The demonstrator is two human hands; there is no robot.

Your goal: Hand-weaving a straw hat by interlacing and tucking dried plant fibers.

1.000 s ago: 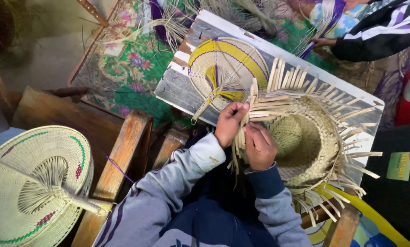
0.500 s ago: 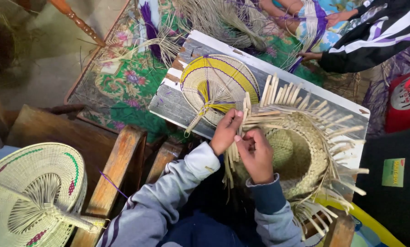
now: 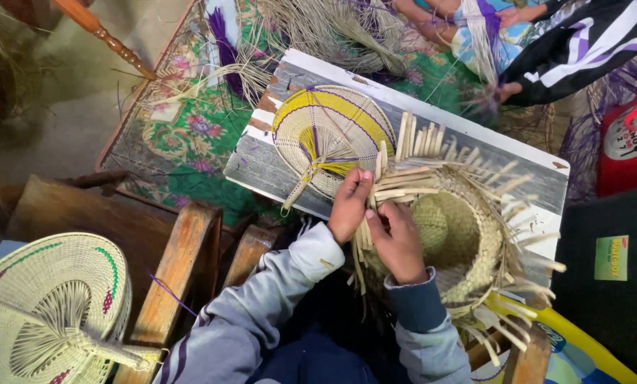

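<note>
Head view looks down on a half-woven straw hat [image 3: 460, 235] lying on a grey board [image 3: 261, 160], its loose strips fanning out from the brim on all sides. Left hand [image 3: 349, 206] sits at the hat's near-left edge, fingers curled and pinching a few flat strips that run toward the crown. Right hand [image 3: 396, 242] lies just beside it, touching it, thumb and fingers closed on the same bundle where the strips cross. Left of the hat, on the same board, lies a yellow fan [image 3: 332, 135] with its handle end touching the left hand's side of the weave. Further left of the hat, well apart, a pale fan [image 3: 55, 306] rests near a wooden frame [image 3: 183, 277].

Risks, as I judge them: the strips look stiff and dry, so a sharp bend at the pinch could crack one. A loosened grip could let the crossed strips spring apart and slacken the last rows. The many free ends near both hands could be picked up in the wrong order. The hat overhangs the board's near edge and may tip toward the lap.
</note>
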